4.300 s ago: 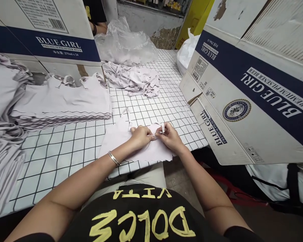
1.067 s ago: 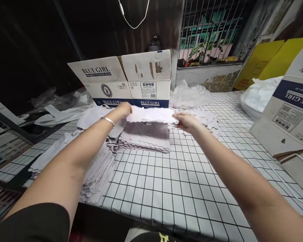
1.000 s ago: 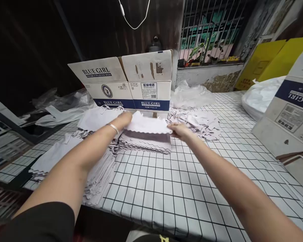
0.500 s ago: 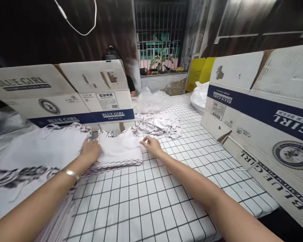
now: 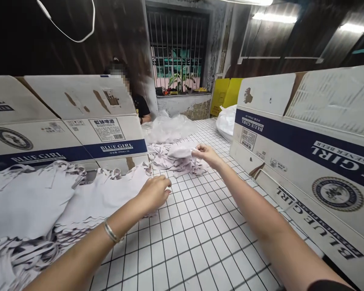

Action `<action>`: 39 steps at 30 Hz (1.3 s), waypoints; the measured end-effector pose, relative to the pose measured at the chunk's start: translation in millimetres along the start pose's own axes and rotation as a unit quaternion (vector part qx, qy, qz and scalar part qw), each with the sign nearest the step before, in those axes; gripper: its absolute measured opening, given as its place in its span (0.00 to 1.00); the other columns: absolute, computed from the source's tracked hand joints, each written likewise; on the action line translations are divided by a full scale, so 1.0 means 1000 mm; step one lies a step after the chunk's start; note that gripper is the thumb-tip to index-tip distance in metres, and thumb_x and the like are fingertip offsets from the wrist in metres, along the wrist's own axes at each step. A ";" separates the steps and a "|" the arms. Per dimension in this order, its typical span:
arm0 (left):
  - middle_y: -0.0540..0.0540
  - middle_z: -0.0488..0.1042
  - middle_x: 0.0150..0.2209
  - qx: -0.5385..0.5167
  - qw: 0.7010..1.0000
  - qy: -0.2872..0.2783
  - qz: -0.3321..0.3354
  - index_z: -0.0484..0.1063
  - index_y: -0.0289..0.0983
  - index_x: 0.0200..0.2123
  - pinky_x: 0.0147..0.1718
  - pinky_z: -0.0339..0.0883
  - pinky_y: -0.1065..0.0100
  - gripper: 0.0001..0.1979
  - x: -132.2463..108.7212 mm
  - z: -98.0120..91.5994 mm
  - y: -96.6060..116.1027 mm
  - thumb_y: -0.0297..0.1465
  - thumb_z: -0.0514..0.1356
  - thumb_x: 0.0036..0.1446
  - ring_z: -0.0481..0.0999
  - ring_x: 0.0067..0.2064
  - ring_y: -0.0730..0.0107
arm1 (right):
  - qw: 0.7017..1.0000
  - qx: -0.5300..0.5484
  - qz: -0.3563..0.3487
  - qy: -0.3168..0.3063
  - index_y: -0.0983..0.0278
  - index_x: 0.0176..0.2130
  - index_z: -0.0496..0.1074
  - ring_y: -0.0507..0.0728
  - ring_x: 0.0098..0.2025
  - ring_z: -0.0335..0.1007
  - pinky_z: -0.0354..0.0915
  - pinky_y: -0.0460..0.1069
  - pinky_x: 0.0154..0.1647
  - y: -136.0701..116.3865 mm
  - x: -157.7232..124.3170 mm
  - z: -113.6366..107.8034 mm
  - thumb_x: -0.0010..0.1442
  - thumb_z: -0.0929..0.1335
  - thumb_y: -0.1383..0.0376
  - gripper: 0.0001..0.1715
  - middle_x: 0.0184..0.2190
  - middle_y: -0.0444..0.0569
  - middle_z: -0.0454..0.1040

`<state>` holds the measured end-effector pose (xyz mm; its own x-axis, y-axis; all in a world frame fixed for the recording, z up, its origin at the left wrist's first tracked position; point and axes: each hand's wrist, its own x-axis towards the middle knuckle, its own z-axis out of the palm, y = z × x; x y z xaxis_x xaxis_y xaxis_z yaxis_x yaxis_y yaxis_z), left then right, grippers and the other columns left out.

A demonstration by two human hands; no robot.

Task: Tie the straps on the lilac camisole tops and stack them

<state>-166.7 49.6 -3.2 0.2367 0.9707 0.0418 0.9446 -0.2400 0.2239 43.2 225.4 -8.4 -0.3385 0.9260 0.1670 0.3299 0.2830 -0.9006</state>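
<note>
My right hand [image 5: 204, 153] is stretched forward and pinched shut on a pale lilac fabric piece [image 5: 179, 152], lifting it from the loose heap of fabric pieces [image 5: 166, 161] in the middle of the table. My left hand [image 5: 154, 193] hangs over the right edge of a flat stack of finished lilac pieces [image 5: 106, 196], fingers curled loosely, nothing visible in them. A metal bangle [image 5: 111, 232] sits on my left wrist.
A white grid-pattern tablecloth [image 5: 194, 238] covers the table. Blue Girl cartons stand at the left [image 5: 79, 121] and right [image 5: 309, 161]. More stacked pieces [image 5: 21, 202] lie far left. Clear plastic bags [image 5: 170, 127] and a seated person's arm [image 5: 144, 117] are behind.
Both hands laid a lilac piece on the stack and let go. Since then my right hand has moved right to the loose heap and gripped a piece; my left hand drew back.
</note>
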 end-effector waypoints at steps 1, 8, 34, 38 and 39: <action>0.43 0.75 0.39 -0.027 0.999 -0.024 0.004 0.74 0.41 0.36 0.41 0.63 0.60 0.09 -0.007 0.003 0.002 0.31 0.54 0.57 0.73 0.43 0.55 | 0.997 0.055 -0.012 -0.049 0.63 0.32 0.66 0.51 0.30 0.65 0.61 0.47 0.31 0.000 -0.023 -0.015 0.49 0.73 0.53 0.19 0.28 0.43 0.71; 0.46 0.77 0.34 -0.092 0.964 -0.246 0.042 0.76 0.41 0.33 0.31 0.61 0.66 0.09 -0.054 0.019 0.037 0.36 0.58 0.53 0.74 0.35 0.61 | 0.948 -0.019 0.168 -0.271 0.64 0.32 0.69 0.52 0.31 0.66 0.62 0.47 0.33 0.042 -0.204 -0.087 0.44 0.76 0.58 0.19 0.29 0.44 0.71; 0.47 0.77 0.37 -0.234 0.944 -0.138 0.186 0.75 0.37 0.36 0.45 0.59 0.63 0.10 0.071 0.088 0.093 0.34 0.57 0.56 0.72 0.40 0.66 | 0.985 0.028 0.090 -0.148 0.65 0.30 0.68 0.50 0.28 0.58 0.54 0.46 0.27 0.072 -0.224 -0.037 0.53 0.70 0.53 0.17 0.25 0.42 0.64; 0.49 0.74 0.37 -0.164 0.939 -0.160 0.255 0.74 0.37 0.32 0.51 0.53 0.58 0.05 0.061 0.102 0.089 0.32 0.62 0.51 0.72 0.40 0.66 | 0.987 0.029 0.093 -0.130 0.64 0.30 0.67 0.50 0.26 0.59 0.55 0.46 0.27 0.070 -0.220 -0.040 0.52 0.71 0.54 0.17 0.24 0.41 0.65; 0.49 0.74 0.37 -0.162 0.942 -0.142 0.256 0.74 0.37 0.30 0.52 0.52 0.57 0.04 0.058 0.105 0.089 0.32 0.61 0.53 0.72 0.40 0.66 | 0.989 0.016 0.105 -0.108 0.64 0.30 0.67 0.50 0.26 0.58 0.55 0.46 0.26 0.071 -0.220 -0.042 0.52 0.71 0.54 0.17 0.23 0.41 0.65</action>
<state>-45.4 83.4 -83.3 0.7373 0.6750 -0.0278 0.5825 -0.6144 0.5321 177.9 52.1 -92.1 -0.4472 0.8875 -0.1108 0.3865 0.0800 -0.9188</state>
